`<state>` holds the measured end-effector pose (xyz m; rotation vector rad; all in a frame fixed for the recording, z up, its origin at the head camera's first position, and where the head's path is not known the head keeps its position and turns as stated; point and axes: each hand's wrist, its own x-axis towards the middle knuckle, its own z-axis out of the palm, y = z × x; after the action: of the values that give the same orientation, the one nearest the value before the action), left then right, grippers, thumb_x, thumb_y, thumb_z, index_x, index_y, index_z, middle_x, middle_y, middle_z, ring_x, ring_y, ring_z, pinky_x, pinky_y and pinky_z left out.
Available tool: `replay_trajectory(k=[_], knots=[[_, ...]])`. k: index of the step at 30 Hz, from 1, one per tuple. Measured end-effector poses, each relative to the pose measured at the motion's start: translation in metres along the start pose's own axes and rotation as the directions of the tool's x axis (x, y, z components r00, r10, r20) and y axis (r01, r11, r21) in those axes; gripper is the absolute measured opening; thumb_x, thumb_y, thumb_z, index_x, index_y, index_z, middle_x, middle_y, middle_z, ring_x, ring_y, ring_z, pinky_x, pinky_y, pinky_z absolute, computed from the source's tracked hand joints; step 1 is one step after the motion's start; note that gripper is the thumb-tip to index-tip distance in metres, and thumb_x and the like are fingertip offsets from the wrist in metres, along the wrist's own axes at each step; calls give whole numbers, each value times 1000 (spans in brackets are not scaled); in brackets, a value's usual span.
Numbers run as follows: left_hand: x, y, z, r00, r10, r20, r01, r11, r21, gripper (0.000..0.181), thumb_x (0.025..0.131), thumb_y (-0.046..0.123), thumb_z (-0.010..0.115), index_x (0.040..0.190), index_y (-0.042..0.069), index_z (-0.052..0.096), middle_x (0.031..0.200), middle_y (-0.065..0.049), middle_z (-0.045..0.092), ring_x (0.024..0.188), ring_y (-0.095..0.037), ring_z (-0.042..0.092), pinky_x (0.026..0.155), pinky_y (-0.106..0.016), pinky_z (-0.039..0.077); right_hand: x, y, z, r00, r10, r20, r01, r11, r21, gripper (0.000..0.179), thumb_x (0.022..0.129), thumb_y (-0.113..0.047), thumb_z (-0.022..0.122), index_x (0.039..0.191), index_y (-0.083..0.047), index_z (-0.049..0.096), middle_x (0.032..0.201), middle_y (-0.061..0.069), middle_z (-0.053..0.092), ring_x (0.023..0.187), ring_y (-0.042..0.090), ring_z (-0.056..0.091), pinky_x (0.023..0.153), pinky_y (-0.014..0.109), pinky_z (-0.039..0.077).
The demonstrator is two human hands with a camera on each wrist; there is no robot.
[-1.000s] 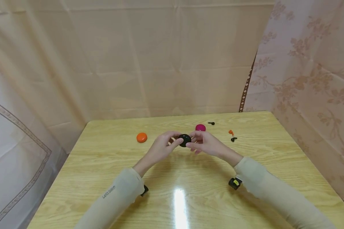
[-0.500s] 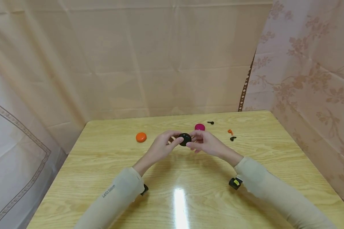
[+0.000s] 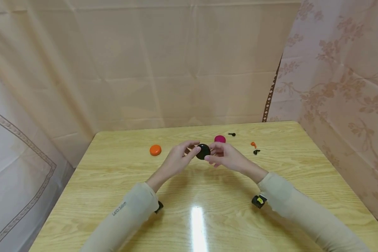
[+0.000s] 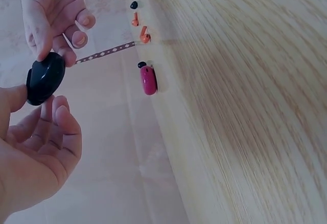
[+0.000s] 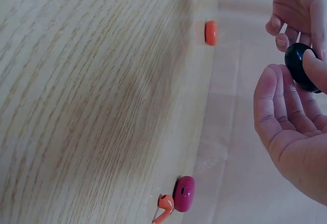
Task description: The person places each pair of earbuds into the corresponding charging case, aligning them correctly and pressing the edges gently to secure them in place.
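Above the table, both hands hold a round, glossy black earbud case [image 3: 203, 152] between them. My left hand [image 3: 178, 158] pinches its left side, the thumb lying on the face toward me. My right hand [image 3: 227, 157] has thumb and fingertips at the opposite edge. In the left wrist view the black case [image 4: 47, 78] appears edge-on, with a raised step along one side. A magenta case [image 3: 219, 139] sits on the table just behind my right hand, partly covered by it. An orange case [image 3: 155, 150] lies to the left of my left hand.
Loose earbuds lie on the right of the wooden table [image 3: 129, 196]: a black one [image 3: 232, 134] near the back edge, an orange one [image 3: 253, 144], and another black one [image 3: 256, 152]. Hanging cloth [image 3: 145, 70] encloses the table's back and sides.
The black case has tipped slightly, so more of its round face shows in the head view. My left thumb has shifted up a little with it. The other things stay put.
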<state>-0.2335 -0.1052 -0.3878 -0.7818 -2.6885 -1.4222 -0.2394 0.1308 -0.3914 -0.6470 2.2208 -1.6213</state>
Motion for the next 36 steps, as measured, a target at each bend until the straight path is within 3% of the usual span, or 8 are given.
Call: replay_trajectory(k=[7, 15, 22, 28, 32, 36], knots=[[2, 0, -1, 999, -27, -28, 25, 996, -87, 41, 108, 36, 51, 133, 7, 64, 111, -1, 71, 88, -16, 64, 78, -31, 56, -1, -1, 3, 1000, -13, -3, 13, 1000, -12, 35, 96, -14, 73, 124, 3, 60, 110, 14, 69, 95, 29, 68, 80, 53, 58], [3, -1, 0, 999, -37, -19, 34, 993, -116, 38, 108, 33, 52, 129, 5, 66, 114, -5, 71, 89, -17, 66, 82, -43, 58, -2, 1, 5, 1000, -6, -7, 6, 1000, 0, 36, 96, -15, 73, 125, 2, 60, 110, 16, 69, 94, 28, 68, 81, 56, 57], [2, 1, 0, 998, -52, -22, 49, 993, -106, 37, 108, 33, 52, 128, 6, 67, 113, -4, 72, 90, -19, 66, 80, -36, 57, -2, 3, 6, 1000, 4, -9, -4, 1000, 30, 35, 96, -13, 73, 125, 2, 60, 111, 19, 69, 94, 29, 69, 81, 57, 57], [-1, -1, -4, 998, -65, 13, 66, 991, -115, 46, 108, 43, 46, 135, 10, 63, 110, -4, 71, 95, -32, 67, 76, -38, 56, -4, 3, 2, 1000, 15, -22, -13, 998, 67, 40, 96, -16, 73, 127, 4, 57, 112, 20, 68, 99, 39, 67, 81, 50, 58], [-6, -5, -12, 996, -80, 47, 85, 988, -126, 52, 106, 51, 48, 141, 14, 59, 107, 0, 69, 95, -26, 66, 81, -47, 56, -6, 1, -3, 997, 49, -58, -43, 995, 91, 47, 96, -20, 73, 132, 3, 53, 112, 17, 67, 105, 47, 64, 85, 51, 57], [-12, -9, -18, 994, -77, 74, 86, 988, -127, 52, 102, 49, 58, 140, 15, 60, 106, 4, 70, 93, -18, 65, 80, -44, 55, -7, 0, -6, 996, 63, -65, -56, 993, 102, 53, 97, -23, 73, 137, 3, 49, 113, 17, 67, 108, 49, 62, 87, 53, 56]])
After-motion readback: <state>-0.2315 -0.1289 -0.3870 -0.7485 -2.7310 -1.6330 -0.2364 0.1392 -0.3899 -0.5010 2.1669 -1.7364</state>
